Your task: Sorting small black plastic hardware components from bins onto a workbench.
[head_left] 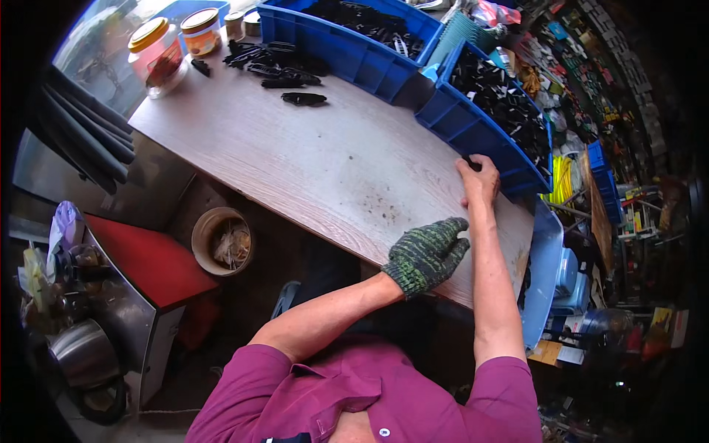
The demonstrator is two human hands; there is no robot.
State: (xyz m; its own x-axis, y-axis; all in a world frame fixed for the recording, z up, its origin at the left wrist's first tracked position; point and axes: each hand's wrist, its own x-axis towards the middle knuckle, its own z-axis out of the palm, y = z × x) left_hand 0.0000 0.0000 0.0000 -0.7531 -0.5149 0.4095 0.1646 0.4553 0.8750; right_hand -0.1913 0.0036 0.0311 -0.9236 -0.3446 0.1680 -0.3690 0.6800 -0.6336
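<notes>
My right hand (481, 181), bare, is closed around a small black part (471, 164) beside the near wall of the right blue crate (473, 129). Fingers cover most of that part, so its full shape is hidden. Many black pieces with some white bits fill this crate. My left hand (427, 255) wears a dark green knitted glove and rests near the front edge of the wooden table (295, 148). Its fingers are stretched out with the thumb apart, and I see nothing in it. At the far left of the tabletop lies a pile of black plastic parts (277, 63).
A second blue crate (340, 44) of black parts stands at the back. Lidded jars (156, 55) occupy the far left corner. Below the table's left edge are a waste bucket (221, 240) and a red-topped cabinet (144, 255). A light blue bin (543, 273) adjoins the right end.
</notes>
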